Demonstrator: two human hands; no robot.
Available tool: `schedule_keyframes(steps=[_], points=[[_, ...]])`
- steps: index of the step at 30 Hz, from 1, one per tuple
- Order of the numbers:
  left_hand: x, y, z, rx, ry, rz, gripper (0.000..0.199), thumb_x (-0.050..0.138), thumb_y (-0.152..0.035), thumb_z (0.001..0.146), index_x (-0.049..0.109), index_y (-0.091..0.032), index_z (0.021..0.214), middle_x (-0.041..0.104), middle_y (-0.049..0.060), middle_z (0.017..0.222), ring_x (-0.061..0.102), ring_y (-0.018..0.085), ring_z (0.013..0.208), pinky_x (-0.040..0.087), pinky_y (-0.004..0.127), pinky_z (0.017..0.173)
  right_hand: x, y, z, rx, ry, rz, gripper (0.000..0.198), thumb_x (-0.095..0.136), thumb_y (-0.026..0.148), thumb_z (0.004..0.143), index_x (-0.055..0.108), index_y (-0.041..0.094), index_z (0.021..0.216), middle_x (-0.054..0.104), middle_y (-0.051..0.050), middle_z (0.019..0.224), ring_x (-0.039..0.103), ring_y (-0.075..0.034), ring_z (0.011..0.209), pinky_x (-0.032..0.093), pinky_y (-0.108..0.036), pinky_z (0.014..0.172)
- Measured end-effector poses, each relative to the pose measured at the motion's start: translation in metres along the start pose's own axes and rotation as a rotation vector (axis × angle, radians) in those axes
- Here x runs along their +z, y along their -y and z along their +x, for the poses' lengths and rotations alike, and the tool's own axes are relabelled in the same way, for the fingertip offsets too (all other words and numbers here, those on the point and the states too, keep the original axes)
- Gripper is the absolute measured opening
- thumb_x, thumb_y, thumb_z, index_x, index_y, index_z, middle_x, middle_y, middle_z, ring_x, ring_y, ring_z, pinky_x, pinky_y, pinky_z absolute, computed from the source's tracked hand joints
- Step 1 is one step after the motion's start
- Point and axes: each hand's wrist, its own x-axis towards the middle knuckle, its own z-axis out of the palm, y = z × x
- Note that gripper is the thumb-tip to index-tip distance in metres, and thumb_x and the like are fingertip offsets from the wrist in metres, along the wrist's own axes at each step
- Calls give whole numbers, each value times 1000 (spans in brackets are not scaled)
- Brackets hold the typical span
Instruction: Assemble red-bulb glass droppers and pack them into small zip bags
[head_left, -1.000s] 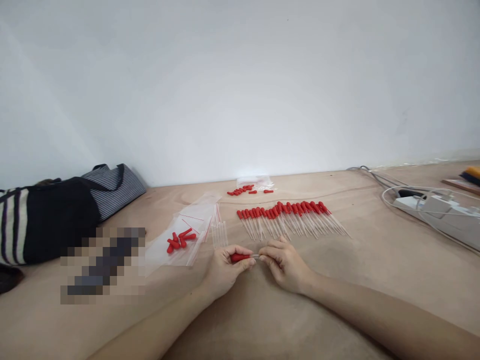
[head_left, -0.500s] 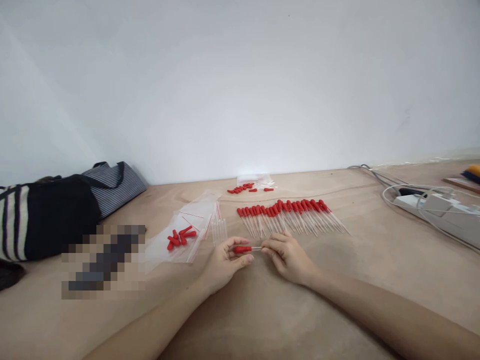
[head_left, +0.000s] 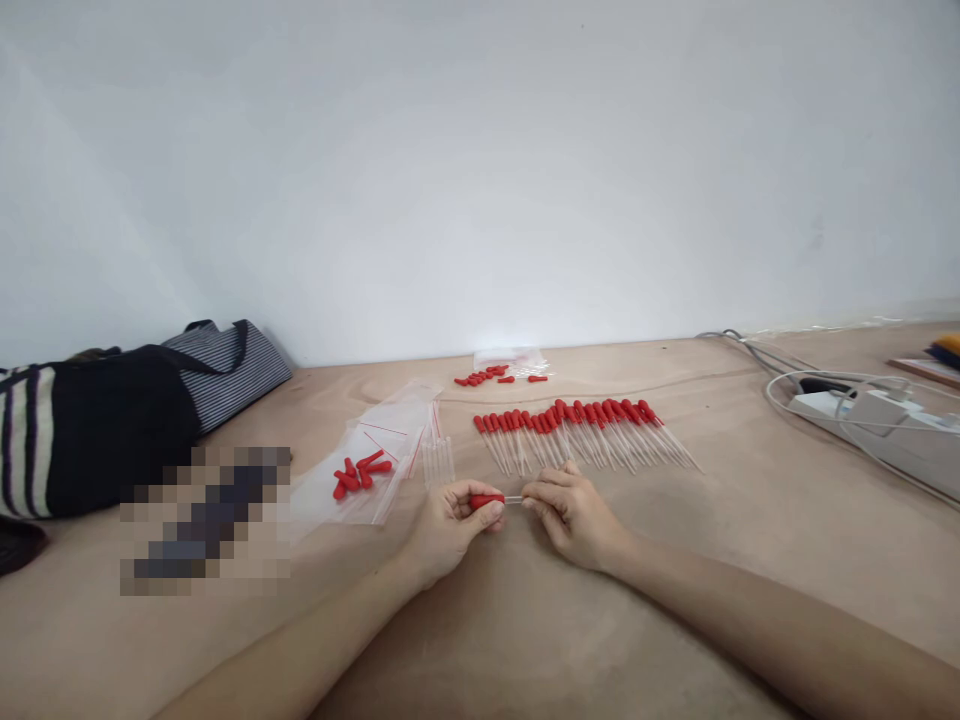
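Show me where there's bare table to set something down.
One bare patch of table lies between the red-topped droppers and the white power strip. Another lies between the forearms, on the near side of the left hand and right hand. It's crowded left of the droppers: clear tubes, then plastic bags and loose red bulbs.

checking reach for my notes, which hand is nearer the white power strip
Right. The right hand is left of the white power strip, well apart from it; the left hand is farther left.
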Motion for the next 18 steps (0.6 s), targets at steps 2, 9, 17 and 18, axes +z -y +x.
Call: schedule_keyframes(steps=[2, 9, 17, 18], points=[[0, -3, -1, -10, -9, -16, 30, 73, -35, 56, 61, -13, 72, 63, 0, 60, 60, 13, 58, 50, 27, 63, -1, 0, 1, 8, 2, 28, 21, 39, 17, 85, 59, 17, 78, 58, -2, 69, 51, -12, 65, 31, -27, 65], [-4, -10, -1, -26, 43, 15, 35, 69, -41, 61, 61, -14, 82, 65, 3, 73, 60, 13, 63, 48, 26, 66, -7, 0, 0, 3, 18, 60, 17, 45, 20, 82, 62, 19, 84, 58, -3, 75, 52, -14, 73, 38, -27, 68], [-66, -33, 14, 445, -278, 984, 26, 53, -36, 72, 63, -18, 87, 62, 6, 80, 54, 21, 80, 42, 30, 69, -13, -22, 29, 405, -44, -39, 17, 49, 15, 76, 58, 13, 90, 60, -4, 68, 55, -14, 61, 40, -24, 59], [-77, -36, 17, 443, -301, 1062, 24, 51, -35, 72, 64, -18, 83, 62, 6, 80, 54, 22, 82, 41, 31, 72, -12, -25, 36, 460, -36, -67, 19, 49, 14, 75, 56, 12, 92, 61, -4, 67, 56, -15, 61, 40, -24, 59]])
